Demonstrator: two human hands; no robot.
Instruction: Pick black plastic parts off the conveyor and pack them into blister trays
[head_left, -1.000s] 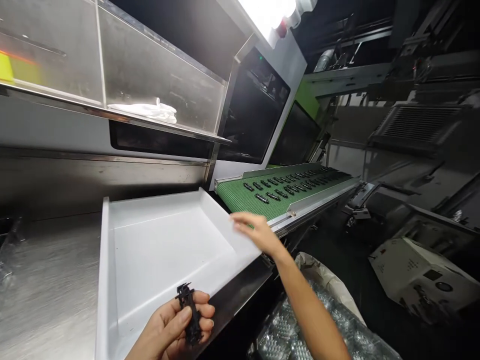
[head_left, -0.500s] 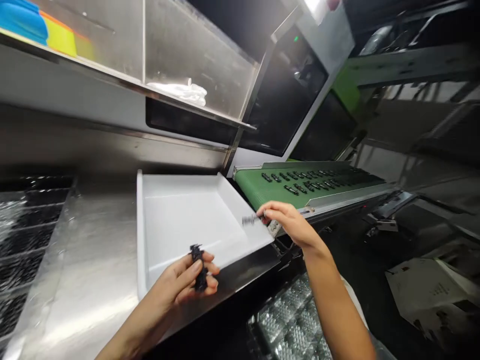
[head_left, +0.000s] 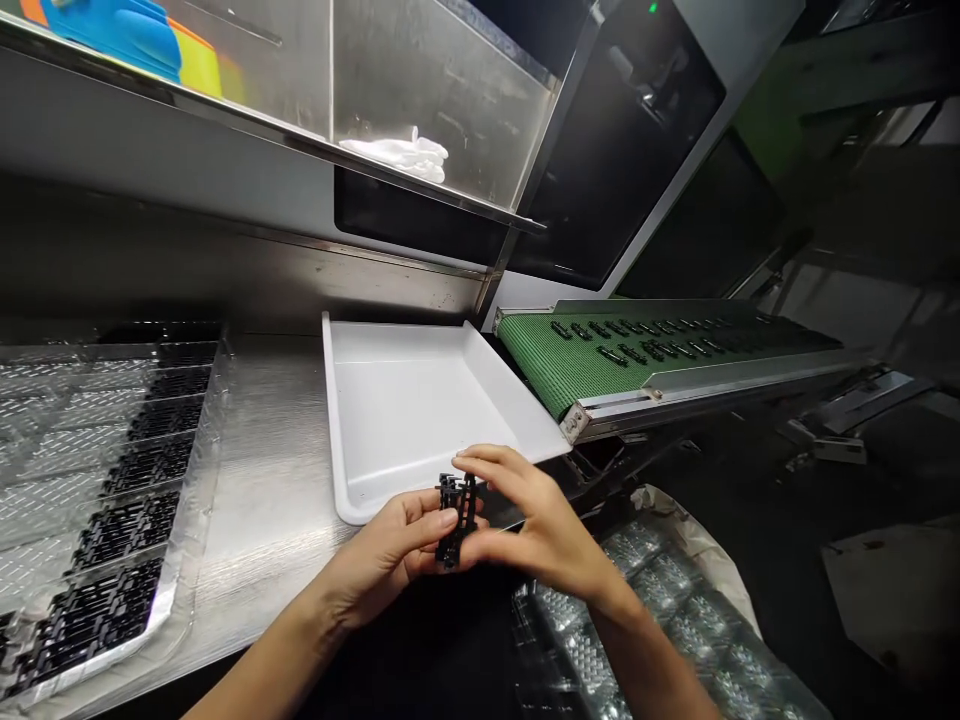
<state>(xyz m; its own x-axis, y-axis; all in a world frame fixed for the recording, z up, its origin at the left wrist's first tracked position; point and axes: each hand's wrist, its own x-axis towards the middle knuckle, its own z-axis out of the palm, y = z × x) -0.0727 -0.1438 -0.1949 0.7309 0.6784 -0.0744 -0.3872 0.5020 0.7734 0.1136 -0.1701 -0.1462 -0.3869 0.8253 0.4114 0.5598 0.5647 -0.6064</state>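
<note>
Head view: I'm holding my left hand (head_left: 390, 550) and right hand (head_left: 540, 520) together, both clamping a black plastic part (head_left: 459, 520) at 6 o'clock, just beside the white tray (head_left: 427, 410). More black parts (head_left: 615, 352) are lying on the green conveyor belt (head_left: 570, 365) at 2 o'clock, further rows of black parts (head_left: 127, 540) are sitting in a clear blister tray (head_left: 214, 400) at 9 o'clock, and my fingers are hiding much of the part I'm holding.
</note>
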